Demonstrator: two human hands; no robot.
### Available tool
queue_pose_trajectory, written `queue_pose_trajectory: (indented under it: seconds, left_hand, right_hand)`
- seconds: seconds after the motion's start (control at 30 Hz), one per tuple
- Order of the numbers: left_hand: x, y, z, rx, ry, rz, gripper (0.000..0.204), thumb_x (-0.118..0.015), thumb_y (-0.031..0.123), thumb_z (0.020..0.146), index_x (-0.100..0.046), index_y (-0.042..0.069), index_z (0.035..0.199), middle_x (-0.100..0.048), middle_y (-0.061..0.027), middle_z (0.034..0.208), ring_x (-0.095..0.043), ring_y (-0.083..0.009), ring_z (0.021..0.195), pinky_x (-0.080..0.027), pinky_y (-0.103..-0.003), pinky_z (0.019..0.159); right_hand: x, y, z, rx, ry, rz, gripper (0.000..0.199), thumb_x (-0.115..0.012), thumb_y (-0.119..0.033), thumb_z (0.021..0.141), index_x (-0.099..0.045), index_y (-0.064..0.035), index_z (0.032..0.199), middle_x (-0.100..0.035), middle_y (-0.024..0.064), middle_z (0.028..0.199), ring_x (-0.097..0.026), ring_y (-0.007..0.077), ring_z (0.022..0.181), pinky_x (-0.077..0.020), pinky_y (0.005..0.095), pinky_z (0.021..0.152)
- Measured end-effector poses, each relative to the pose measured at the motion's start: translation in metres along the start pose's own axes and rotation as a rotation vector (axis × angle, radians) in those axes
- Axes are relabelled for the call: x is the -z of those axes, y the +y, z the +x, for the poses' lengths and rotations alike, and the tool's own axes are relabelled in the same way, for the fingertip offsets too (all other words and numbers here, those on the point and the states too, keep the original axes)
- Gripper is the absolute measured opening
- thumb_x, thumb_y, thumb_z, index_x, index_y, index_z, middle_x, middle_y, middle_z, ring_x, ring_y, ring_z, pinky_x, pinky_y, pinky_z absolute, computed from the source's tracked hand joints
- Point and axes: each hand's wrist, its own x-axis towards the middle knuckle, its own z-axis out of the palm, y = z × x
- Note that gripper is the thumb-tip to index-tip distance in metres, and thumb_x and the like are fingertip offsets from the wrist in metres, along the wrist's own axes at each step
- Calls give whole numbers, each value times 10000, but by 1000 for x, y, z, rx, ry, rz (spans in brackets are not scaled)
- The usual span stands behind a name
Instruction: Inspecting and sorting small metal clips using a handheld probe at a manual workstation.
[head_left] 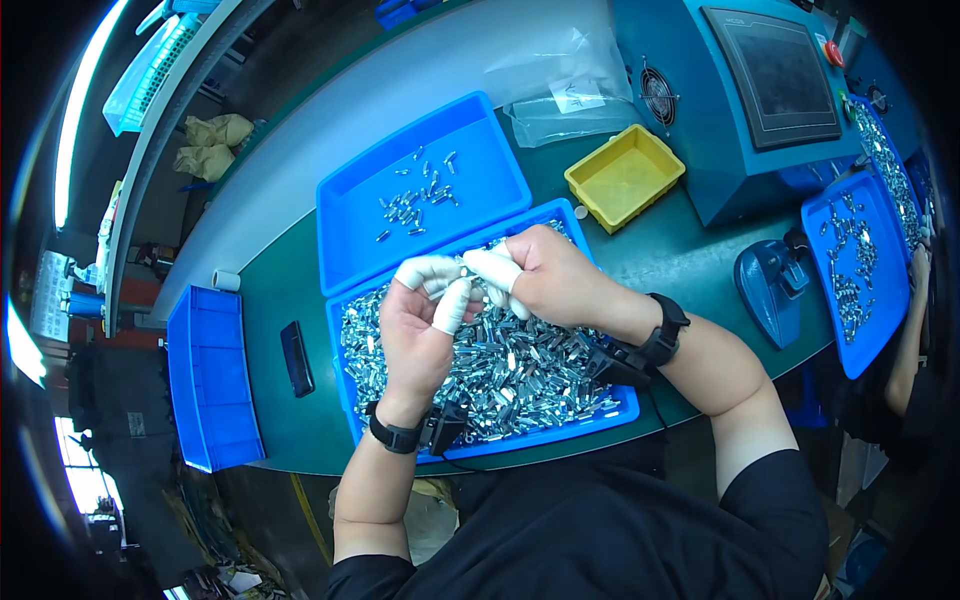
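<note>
Both hands meet above a blue tray [622,408] heaped with small shiny metal parts [520,375]. White finger covers wrap several fingertips of my left hand [420,325] and my right hand [555,275]. The fingers of both are pinched together, tip to tip, around what looks like a small metal part [464,271], mostly hidden by the fingertips. Behind, touching the full tray, a second blue tray [360,215] holds a loose scatter of similar metal parts [415,205].
A yellow bin [626,178] stands at the back. Left lie a phone [297,358] and an upended blue bin [212,380]. A machine with a screen [775,80] stands back right, a blue device [770,290] nearer. Another person's arm [908,335] reaches another parts tray [850,345].
</note>
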Motion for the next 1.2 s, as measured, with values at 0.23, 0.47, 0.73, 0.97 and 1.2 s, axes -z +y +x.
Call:
queue_pose_trajectory:
  seconds: [0.23, 0.47, 0.73, 0.97, 1.2]
  left_hand:
    - [44, -22, 31, 110, -74, 179, 153, -627, 41, 941, -587, 7, 1085, -684, -84, 892, -650, -120, 766, -522, -241, 667]
    - [51, -51, 50, 44, 183, 372, 241, -610, 48, 937, -623, -14, 1169, -669, -119, 936, -639, -203, 856, -522, -312, 748]
    - [47, -58, 39, -385, -417, 1295, 239, -663, 5, 844, -697, 32, 1079, -663, -158, 894, -656, -245, 847, -515, -367, 756]
    - [49, -33, 34, 219, -279, 1080, 115, -703, -16, 776, -659, 9, 879, -648, -175, 887, -633, -351, 807, -516, -422, 746]
    - [63, -44, 31, -241, -299, 1028, 196, -692, -12, 807, -696, 19, 1000, -663, -164, 843, -649, -305, 741, -521, -369, 699]
  right_hand:
    - [16, 3, -3, 342, 263, -402, 302, -623, -175, 962, -648, -16, 707, -571, -23, 591, -458, 44, 517, -348, 249, 476]
    - [28, -15, -9, 252, 369, -127, 302, -636, -177, 958, -652, -6, 709, -553, -17, 583, -453, 41, 533, -355, 254, 496]
    - [25, -11, -7, 299, 305, -321, 332, -639, -203, 963, -650, -12, 692, -541, -6, 572, -445, 45, 528, -348, 256, 492]
    - [16, -15, -7, 237, 268, -273, 316, -642, -188, 958, -655, -6, 700, -541, 7, 572, -445, 54, 530, -350, 265, 498]
    - [11, -8, -5, 276, 265, -311, 322, -644, -181, 955, -645, -7, 684, -540, 4, 569, -446, 53, 530, -346, 262, 494]
